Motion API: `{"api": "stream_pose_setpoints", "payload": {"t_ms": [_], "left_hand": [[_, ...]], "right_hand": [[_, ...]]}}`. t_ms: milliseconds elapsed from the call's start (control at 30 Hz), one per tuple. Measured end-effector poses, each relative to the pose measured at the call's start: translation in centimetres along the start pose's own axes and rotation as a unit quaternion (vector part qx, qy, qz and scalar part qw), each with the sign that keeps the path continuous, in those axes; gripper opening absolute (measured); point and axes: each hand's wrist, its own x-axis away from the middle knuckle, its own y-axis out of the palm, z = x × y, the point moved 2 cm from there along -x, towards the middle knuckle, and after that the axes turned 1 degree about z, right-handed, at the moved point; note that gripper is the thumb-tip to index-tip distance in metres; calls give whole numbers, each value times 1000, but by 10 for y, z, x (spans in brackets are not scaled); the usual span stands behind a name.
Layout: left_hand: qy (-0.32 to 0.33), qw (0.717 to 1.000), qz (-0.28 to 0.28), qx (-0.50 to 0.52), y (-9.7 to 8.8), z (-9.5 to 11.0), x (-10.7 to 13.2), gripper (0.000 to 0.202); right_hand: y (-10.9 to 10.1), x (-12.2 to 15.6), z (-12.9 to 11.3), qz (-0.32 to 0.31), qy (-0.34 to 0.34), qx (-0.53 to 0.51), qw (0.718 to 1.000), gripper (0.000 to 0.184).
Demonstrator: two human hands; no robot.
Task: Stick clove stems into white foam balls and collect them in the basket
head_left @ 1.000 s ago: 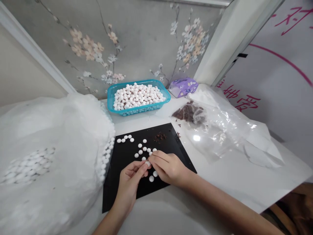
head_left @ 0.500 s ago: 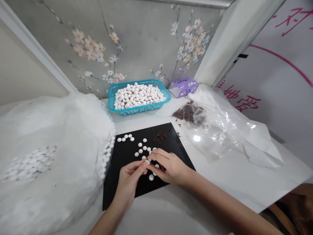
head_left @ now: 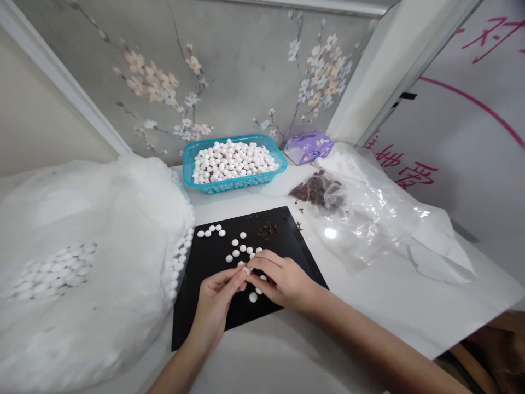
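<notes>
Over a black mat [head_left: 205, 323], my left hand [head_left: 216, 301] pinches a small white ball [head_left: 246, 271] between thumb and fingers. My right hand [head_left: 287, 278] meets it from the other side, its thumb and fingertips closed on the same ball; any small piece between them is too hidden to make out. Loose white balls [head_left: 235, 242] lie on the mat around both hands, some partly covered by the right hand. A little pile of dark brown, stem-like bits [head_left: 268, 230] rests near the mat's far right part.
A blue basket [head_left: 189, 178] heaped with white balls, brown bits among them, stands behind the mat. To the left bulges a big translucent bag [head_left: 102, 219] of white balls. At right lie a clear bag [head_left: 361, 230] with brown pieces and a purple packet [head_left: 308, 148].
Both hands stay together at the ball with barely any finger movement. The whole view has shifted very slightly.
</notes>
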Motion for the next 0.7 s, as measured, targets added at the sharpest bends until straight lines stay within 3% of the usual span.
{"api": "stream_pose_setpoints", "payload": {"t_ms": [100, 167, 233, 333, 400, 467, 700], "left_hand": [[63, 995, 16, -81, -2, 5, 0, 20], [147, 972, 33, -180, -6, 12, 0, 16], [252, 918, 50, -303, -9, 19, 1, 13], [352, 818, 62, -451, -13, 26, 0, 13], [362, 781, 67, -505, -13, 27, 0, 12], [355, 762, 70, -537, -13, 27, -1, 12], [340, 752, 58, -561, -13, 24, -3, 24]], "right_hand": [[-9, -1, 10, 5, 53, -39, 998, 13], [-17, -1, 23, 36, 103, -31, 994, 12], [-22, -1, 37, 50, 147, 29, 987, 13], [-21, 1, 53, -14, 156, 117, 981, 24], [-17, 3, 59, -58, 149, 154, 975, 25], [-13, 5, 62, -78, 142, 174, 971, 23], [-10, 3, 59, -31, 144, 155, 977, 18]]}}
